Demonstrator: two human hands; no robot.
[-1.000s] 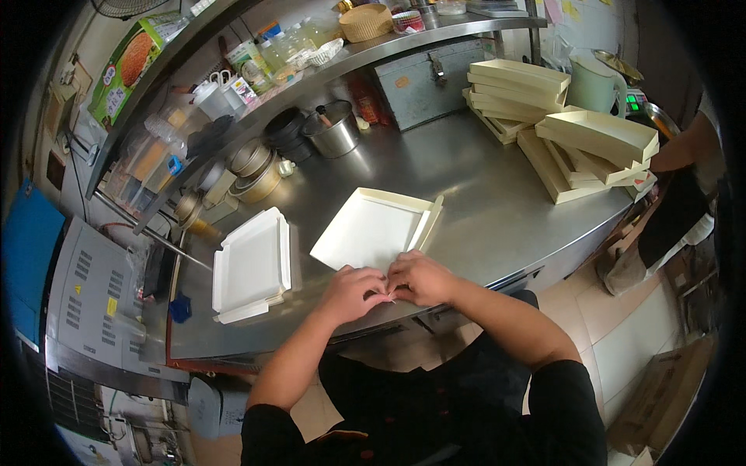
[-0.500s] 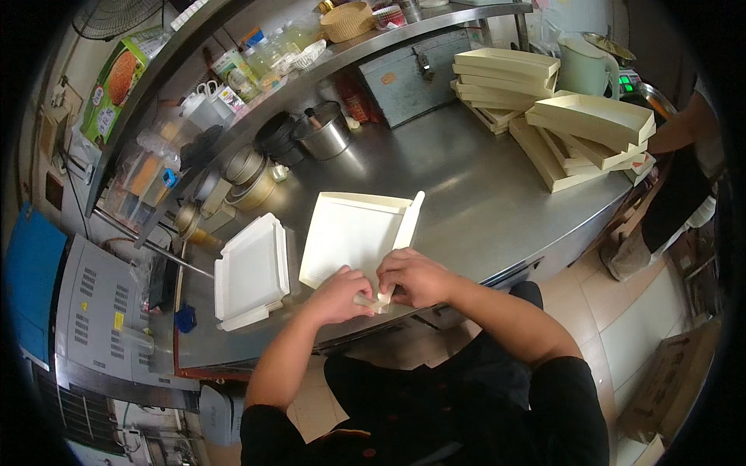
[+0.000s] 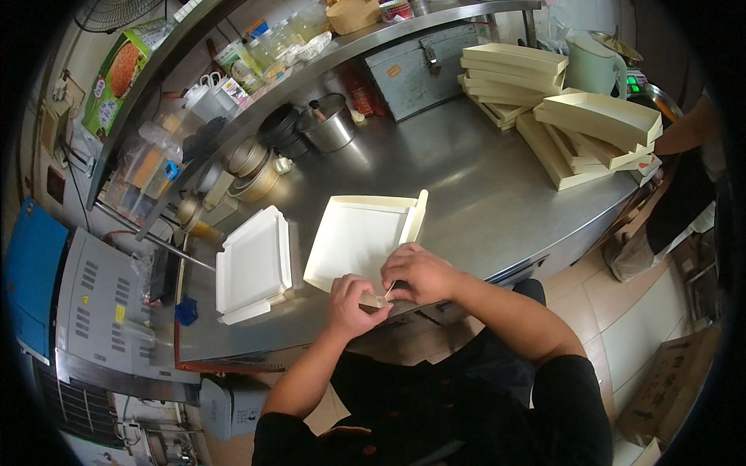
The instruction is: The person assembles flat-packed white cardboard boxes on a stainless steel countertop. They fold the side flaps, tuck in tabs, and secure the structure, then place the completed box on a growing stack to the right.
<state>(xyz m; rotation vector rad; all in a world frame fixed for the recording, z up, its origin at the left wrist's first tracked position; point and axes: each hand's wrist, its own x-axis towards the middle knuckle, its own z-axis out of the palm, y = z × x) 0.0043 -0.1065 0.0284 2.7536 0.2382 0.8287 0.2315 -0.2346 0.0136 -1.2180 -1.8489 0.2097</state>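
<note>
A cream cardboard box tray [image 3: 359, 225] lies in front of me at the steel table's near edge, its far and left walls standing and its right wall partly raised. At its near right corner, my left hand [image 3: 353, 307] pinches the near wall between thumb and fingers. My right hand [image 3: 418, 275] is closed on the same corner, gripping the flap there. The fingertips of both hands almost meet. Left of this tray lies a flatter white cardboard piece [image 3: 255, 264] with low folded edges, touched by neither hand.
Folded cream trays [image 3: 598, 124] are stacked at the far right, beside a pale green jug [image 3: 594, 70]. Pots [image 3: 328, 124] and a grey metal box [image 3: 423, 66] stand along the back under a steel shelf [image 3: 435, 23]. Another person's arm [image 3: 688, 128] shows at the right.
My left hand has turned and shifted slightly right, its thumb now beneath the corner. My right hand stays at the corner. The view has shifted a little.
</note>
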